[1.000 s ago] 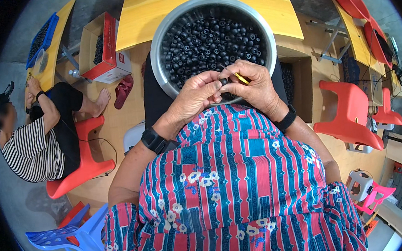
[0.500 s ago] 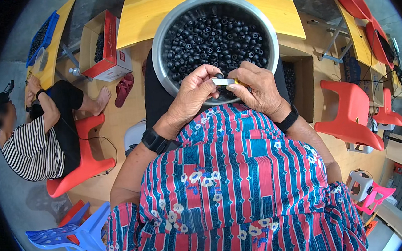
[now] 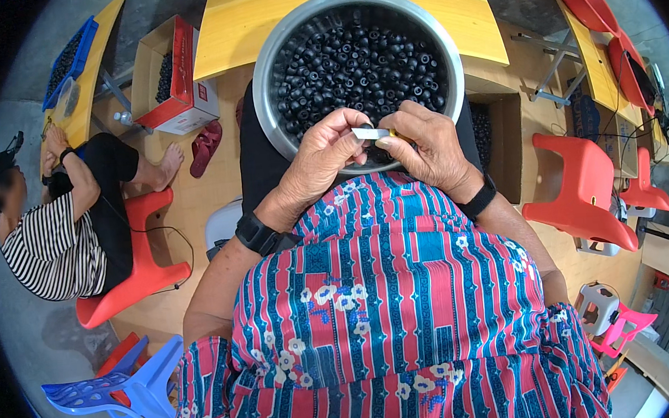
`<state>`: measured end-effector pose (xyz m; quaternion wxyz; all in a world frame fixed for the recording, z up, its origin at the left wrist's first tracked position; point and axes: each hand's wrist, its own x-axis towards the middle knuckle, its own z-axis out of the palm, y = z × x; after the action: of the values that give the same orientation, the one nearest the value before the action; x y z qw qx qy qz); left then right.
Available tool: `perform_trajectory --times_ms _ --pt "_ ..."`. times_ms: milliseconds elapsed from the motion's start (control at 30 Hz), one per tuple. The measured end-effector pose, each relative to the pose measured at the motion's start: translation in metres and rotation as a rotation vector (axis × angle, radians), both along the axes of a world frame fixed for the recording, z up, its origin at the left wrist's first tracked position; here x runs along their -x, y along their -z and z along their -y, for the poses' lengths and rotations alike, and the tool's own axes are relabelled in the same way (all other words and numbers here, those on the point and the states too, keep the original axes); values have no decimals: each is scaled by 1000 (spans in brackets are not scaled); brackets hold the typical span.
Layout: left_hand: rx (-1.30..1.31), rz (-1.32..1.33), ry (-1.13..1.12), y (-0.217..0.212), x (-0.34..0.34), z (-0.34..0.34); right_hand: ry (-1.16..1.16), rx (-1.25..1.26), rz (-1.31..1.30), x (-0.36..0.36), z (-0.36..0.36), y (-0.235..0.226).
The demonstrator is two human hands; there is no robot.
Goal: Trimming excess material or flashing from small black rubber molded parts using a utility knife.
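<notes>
A wide metal basin (image 3: pixel 263 81) sits in front of my body, holding many small black round parts (image 3: pixel 355 70) with holes in their ends. Above its near rim, my left hand (image 3: pixel 323 148) pinches one small black part (image 3: pixel 367 126) between thumb and fingers. My right hand (image 3: pixel 433 145) is closed around a small knife (image 3: pixel 371 134) with a yellow handle, mostly hidden by the fingers. The short pale blade points left and lies against the black part, close to my left thumb. Both hands nearly meet.
A yellow wooden table (image 3: pixel 226 29) stands beyond the basin. Left are a red-and-white carton (image 3: pixel 195 110) and a seated person (image 3: pixel 60 223) working at another table. Red stools (image 3: pixel 580 189) stand to the right, beside an open cardboard box (image 3: pixel 509 148). Blue chairs (image 3: pixel 148 389) stand lower left.
The blade has tilted slightly against the black part, and less of that part shows above it. Both hands stay in nearly the same place.
</notes>
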<state>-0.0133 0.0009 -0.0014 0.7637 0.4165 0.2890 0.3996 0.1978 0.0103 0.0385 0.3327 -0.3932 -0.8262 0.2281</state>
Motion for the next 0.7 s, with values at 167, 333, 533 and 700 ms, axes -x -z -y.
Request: perform_trajectory --times_ms 167,333,533,700 --pt "-22 2 -22 3 -1 -1 -8 35 -14 0 -1 1" --pt "8 18 -20 2 -2 -2 11 52 -21 -1 -7 8" --pt "51 20 -12 -1 -3 0 167 136 -202 -1 -7 4" --pt "83 52 -56 4 -5 1 66 166 -264 5 -3 0"
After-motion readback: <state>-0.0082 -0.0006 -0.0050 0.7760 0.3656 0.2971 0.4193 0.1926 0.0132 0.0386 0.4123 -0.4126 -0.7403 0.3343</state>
